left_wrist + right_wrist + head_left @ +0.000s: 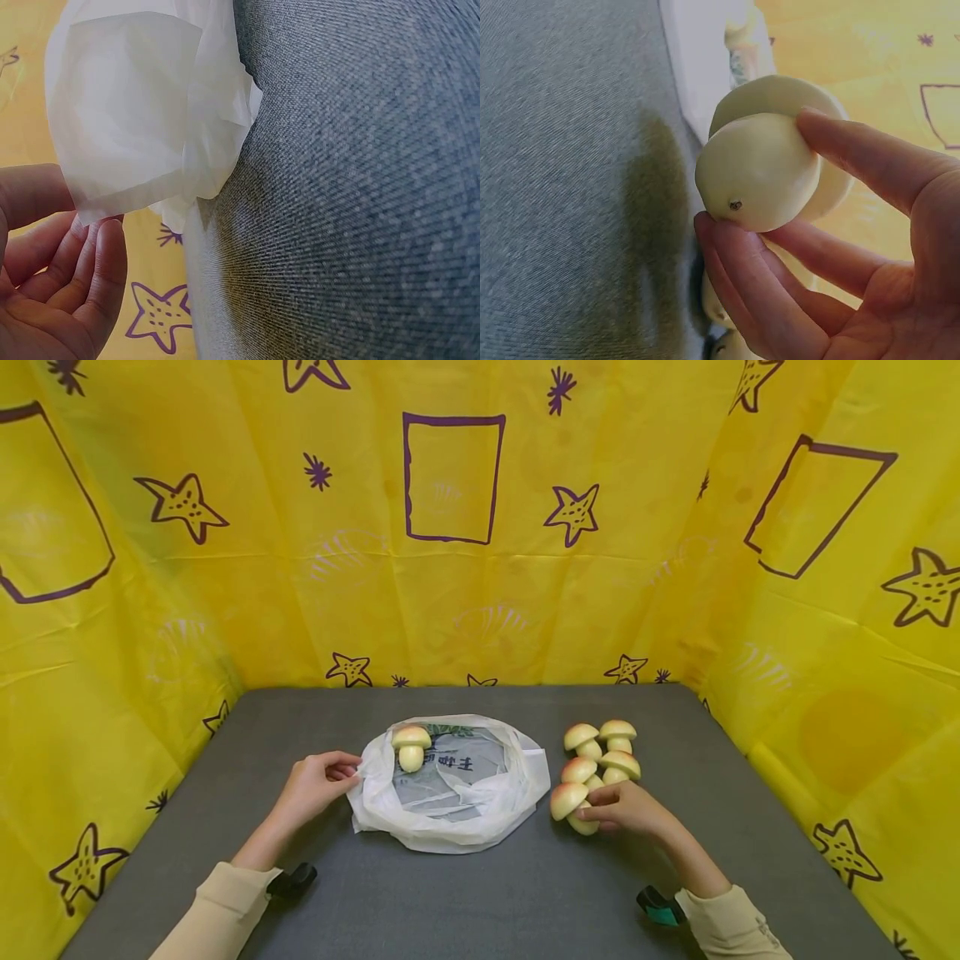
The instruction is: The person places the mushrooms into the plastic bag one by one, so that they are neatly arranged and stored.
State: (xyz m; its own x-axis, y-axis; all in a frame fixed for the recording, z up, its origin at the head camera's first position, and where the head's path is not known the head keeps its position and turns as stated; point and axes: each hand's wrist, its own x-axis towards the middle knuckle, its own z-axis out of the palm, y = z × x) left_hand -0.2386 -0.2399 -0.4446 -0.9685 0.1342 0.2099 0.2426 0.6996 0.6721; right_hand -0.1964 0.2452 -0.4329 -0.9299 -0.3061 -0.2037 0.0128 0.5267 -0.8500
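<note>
A white plastic bag point(450, 835) lies with its mouth spread wide and its rim rolled down. One artificial mushroom point(411, 740) with a red-tinged cap rests inside it at the left. My left hand point(318, 785) pinches the bag's left edge between thumb and fingers; the thin plastic point(131, 112) hangs from them in the left wrist view. My right hand point(633, 810) holds another mushroom point(567, 802) by its stem. The right wrist view shows the stem's pale, rounded end point(754, 172) between thumb and fingertips, with the cap behind it.
Several more mushrooms point(618, 732) stand clustered right of the bag, just beyond my right hand. Everything rests on a dark grey tabletop point(480, 902). Yellow patterned cloth point(457, 610) walls in the table's back and both sides.
</note>
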